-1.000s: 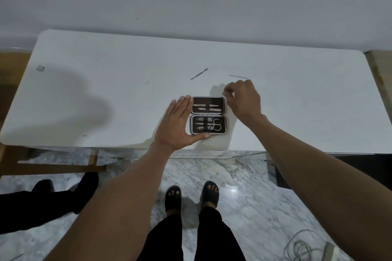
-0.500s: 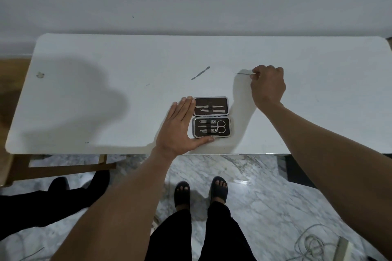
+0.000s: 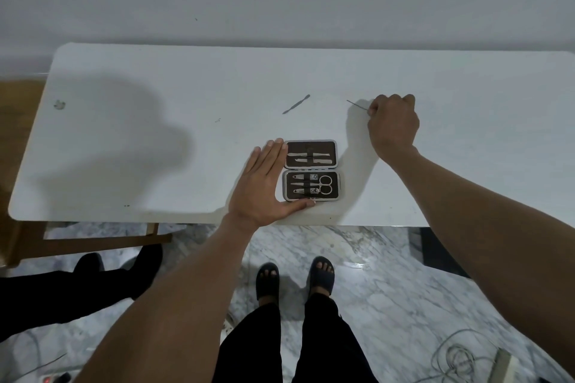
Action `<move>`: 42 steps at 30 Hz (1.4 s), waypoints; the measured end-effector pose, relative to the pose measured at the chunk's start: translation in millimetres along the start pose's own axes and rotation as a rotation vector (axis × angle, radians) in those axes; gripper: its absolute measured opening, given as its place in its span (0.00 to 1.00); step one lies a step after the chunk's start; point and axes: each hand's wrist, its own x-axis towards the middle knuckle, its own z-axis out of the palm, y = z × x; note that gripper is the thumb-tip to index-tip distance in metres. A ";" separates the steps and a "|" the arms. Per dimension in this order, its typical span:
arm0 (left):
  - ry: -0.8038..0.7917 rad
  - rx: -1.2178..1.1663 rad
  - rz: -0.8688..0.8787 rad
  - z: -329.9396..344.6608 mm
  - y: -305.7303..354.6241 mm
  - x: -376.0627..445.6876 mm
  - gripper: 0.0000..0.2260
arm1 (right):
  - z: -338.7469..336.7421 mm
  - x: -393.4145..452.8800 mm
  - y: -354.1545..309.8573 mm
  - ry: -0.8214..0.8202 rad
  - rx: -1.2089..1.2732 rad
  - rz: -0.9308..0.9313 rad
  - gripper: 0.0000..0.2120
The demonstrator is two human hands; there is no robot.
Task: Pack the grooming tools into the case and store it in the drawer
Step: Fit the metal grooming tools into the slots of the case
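Left hand [image 3: 260,186] flat and open, fingers spread, against left side of open grooming case [image 3: 311,170] at frame centre on white table [image 3: 155,140]. Farther, right hand [image 3: 392,124] pinching thin needle tool [image 3: 357,105]; flat pusher tool [image 3: 296,104] lying loose, upper centre.

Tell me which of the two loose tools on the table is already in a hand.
The thin needle-like tool, far right: the right hand pinches its end. The flatter grey tool lies untouched, left of it, beyond the open case.
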 end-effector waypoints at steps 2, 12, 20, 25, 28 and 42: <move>0.000 0.003 0.000 -0.8 0.5 -0.1 0.55 | 3.2 -1.7 -0.6 0.004 -0.056 -0.052 0.11; -0.011 -0.002 -0.011 -2.8 2.2 -0.2 0.55 | 2.8 -8.7 -3.4 -0.058 -0.238 -0.168 0.13; -0.004 0.002 -0.008 -2.1 1.7 -0.5 0.55 | -4.9 -1.6 -5.2 -0.077 -0.275 -0.297 0.09; -0.003 -0.014 -0.010 -1.3 1.1 -0.4 0.55 | -7.0 6.4 -12.4 -0.197 -0.286 -0.349 0.13; -0.008 -0.017 -0.014 -1.8 1.6 0.0 0.55 | -11.4 10.1 -14.4 -0.249 -0.289 -0.353 0.13; -0.007 -0.024 -0.012 -2.7 1.2 -0.9 0.55 | -32.3 16.4 -19.3 -0.318 -0.342 -0.480 0.04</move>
